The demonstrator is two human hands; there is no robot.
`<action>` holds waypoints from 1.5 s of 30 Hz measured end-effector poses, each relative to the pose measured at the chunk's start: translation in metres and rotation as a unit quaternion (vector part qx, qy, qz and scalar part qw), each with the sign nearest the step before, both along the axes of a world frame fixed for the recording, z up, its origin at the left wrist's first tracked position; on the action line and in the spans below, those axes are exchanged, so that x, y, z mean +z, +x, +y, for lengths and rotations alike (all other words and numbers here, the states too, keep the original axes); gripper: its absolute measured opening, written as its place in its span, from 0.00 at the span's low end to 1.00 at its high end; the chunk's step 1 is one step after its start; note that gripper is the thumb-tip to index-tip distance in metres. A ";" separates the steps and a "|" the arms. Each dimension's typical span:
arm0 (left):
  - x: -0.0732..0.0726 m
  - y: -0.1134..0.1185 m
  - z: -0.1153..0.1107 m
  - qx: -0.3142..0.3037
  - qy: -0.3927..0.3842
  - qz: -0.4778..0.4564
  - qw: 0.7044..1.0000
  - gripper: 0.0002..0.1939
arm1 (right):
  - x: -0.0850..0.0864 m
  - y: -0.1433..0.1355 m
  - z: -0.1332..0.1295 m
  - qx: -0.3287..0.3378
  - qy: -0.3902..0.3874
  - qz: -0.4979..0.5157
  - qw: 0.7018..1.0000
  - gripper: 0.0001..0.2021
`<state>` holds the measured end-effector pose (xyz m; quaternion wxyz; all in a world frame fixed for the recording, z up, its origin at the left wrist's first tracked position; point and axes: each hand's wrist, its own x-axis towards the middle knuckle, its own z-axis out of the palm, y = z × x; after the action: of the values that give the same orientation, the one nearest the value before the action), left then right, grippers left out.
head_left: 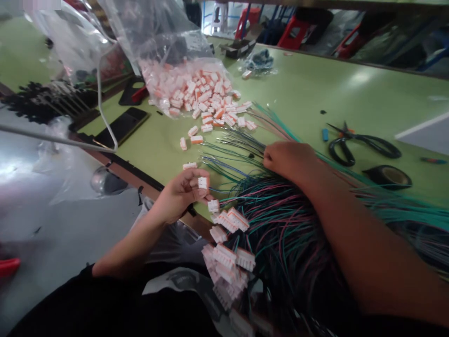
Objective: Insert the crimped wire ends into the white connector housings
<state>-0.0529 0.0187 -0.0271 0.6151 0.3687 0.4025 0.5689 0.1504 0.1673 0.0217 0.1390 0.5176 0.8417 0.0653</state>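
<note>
green and glossy, the desk [351,93] stretches in front of you, its near edge dark along your left, with grey floor [87,224] below that edge. beyond its far side stand red stools [293,32].

the biggest thing by you is the bundle of wires [280,220], green, pink and dark, spilling over the near edge of the desk under your right forearm and fanning out across the top. a clear plastic bag [157,37] lies on the far left part, white and orange connectors [206,93] piled in its mouth and scattered toward you. more wired connectors [226,257] hang in a cluster below your left hand [180,194].

that hand is closed in a pinch on one connector [203,182], just left of the bundle. your right hand [289,159] is curled shut on dark wires at the top of the bundle, their bare tips pointing left toward the pile.

left of the pile lies a dark phone [122,126]. well to the right are black-handled scissors [361,140], a black roll of tape [389,177] nearer you, a pen-like item [433,160] and, smallest, a blue piece [325,135] beside the scissors.
</note>
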 end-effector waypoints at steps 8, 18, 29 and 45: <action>-0.002 -0.001 0.002 0.003 -0.008 0.005 1.000 0.14 | 0.007 0.005 0.009 -0.083 -0.033 0.151 0.985 0.04; -0.001 -0.001 0.002 0.002 -0.015 -0.001 1.000 0.13 | 0.009 -0.019 -0.035 0.048 -0.178 0.508 0.841 0.13; 0.001 -0.001 0.001 -0.008 -0.025 0.012 1.000 0.13 | 0.000 -0.039 -0.067 0.209 -0.117 0.408 0.881 0.06; 0.002 -0.001 0.001 -0.010 -0.025 0.008 1.000 0.13 | -0.005 -0.041 -0.069 0.245 -0.088 0.368 0.893 0.07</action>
<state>-0.0542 0.0200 -0.0250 0.6266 0.3614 0.4179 0.5497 0.1095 0.0984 0.0169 -0.1566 0.2678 0.9349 -0.1724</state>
